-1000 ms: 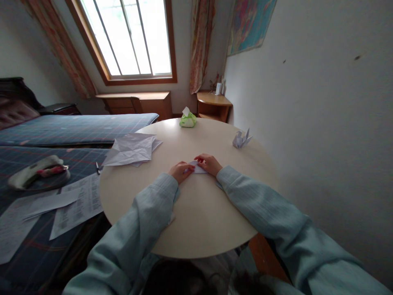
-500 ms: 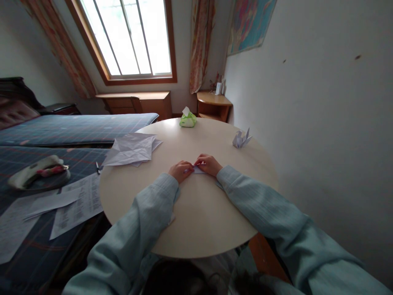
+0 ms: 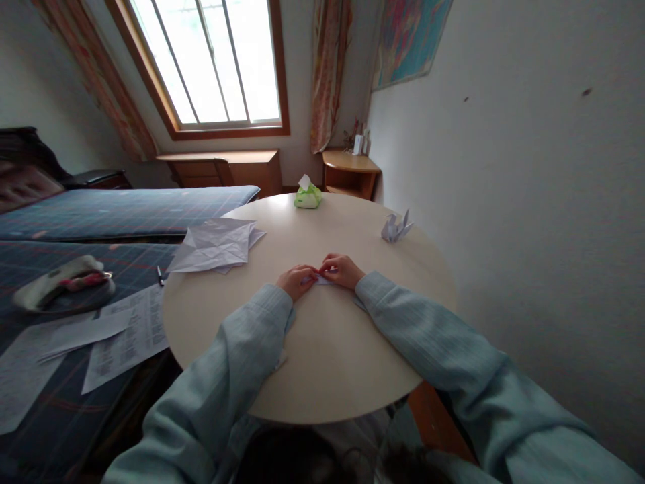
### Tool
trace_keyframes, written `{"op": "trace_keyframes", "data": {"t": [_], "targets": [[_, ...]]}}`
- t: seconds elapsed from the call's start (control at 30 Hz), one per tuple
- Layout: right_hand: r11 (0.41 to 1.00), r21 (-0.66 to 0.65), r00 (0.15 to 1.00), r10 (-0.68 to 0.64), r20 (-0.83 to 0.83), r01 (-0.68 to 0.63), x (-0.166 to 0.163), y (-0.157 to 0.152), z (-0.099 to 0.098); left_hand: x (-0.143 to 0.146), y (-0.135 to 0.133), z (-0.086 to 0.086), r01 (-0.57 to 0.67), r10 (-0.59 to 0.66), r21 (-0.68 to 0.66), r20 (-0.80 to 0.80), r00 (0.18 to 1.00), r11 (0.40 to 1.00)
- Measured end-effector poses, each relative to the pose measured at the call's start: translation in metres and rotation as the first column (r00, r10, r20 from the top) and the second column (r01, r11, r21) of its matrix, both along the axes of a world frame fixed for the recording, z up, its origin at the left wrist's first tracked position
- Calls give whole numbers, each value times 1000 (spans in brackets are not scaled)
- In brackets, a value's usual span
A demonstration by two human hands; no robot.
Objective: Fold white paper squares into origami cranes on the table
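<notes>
A small folded piece of white paper (image 3: 324, 280) lies on the round pale table (image 3: 332, 356), mostly covered by my fingers. My left hand (image 3: 298, 280) is closed on its left side, fingertips pressed to the paper. My right hand (image 3: 341, 270) pinches it from the right, with the fingertips of both hands nearly meeting. A folded paper crane (image 3: 396, 228) stands at the table's right side, apart from my hands. Creased white sheets (image 3: 216, 245) are stacked at the left edge of the table.
A green tissue pack (image 3: 308, 195) sits at the table's far edge. To the left, a plaid-covered bed (image 3: 136, 208) holds printed sheets (image 3: 131, 336), a pen (image 3: 160, 276) and a pale pouch (image 3: 63, 286). A white wall (image 3: 529, 202) runs along the right.
Both hands stay at nearly the same spot on the folded paper. Only slight finger motion shows, with the right fingertips a touch closer to the left ones.
</notes>
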State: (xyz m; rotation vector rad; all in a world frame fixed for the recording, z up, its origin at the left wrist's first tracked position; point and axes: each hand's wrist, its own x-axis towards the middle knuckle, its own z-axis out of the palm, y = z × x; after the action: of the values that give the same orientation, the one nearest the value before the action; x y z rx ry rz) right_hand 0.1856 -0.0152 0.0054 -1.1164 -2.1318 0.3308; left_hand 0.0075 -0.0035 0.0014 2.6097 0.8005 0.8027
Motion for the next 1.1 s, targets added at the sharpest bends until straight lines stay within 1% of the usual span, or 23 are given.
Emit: {"op": "trace_keyframes", "data": {"t": [0.2,0.37,0.5,0.57,0.73,0.9,1.1], "targets": [[1000,-12,999,7,34,-7,-1,-2,1,-1,-4,6,-102,103,13,-73,992,995],[999,16,997,34,63,-35,-1,-3,2,0,-4,6,-72,78,57,-99,992,996],[996,28,991,78,109,-82,0,-3,4,1,-4,8,-147,167,128,-167,972,981],[995,25,988,94,124,-97,0,-2,4,1,-5,9,-157,184,156,-179,966,975],[995,35,990,89,105,-93,-1,-3,5,0,-7,9,-158,183,171,-139,973,973],[992,51,989,112,101,-118,-2,-4,7,-1,-7,8,-150,166,142,-106,980,978],[997,43,993,65,98,-70,-2,-3,6,-1,-5,8,-110,120,101,-102,988,989]]}}
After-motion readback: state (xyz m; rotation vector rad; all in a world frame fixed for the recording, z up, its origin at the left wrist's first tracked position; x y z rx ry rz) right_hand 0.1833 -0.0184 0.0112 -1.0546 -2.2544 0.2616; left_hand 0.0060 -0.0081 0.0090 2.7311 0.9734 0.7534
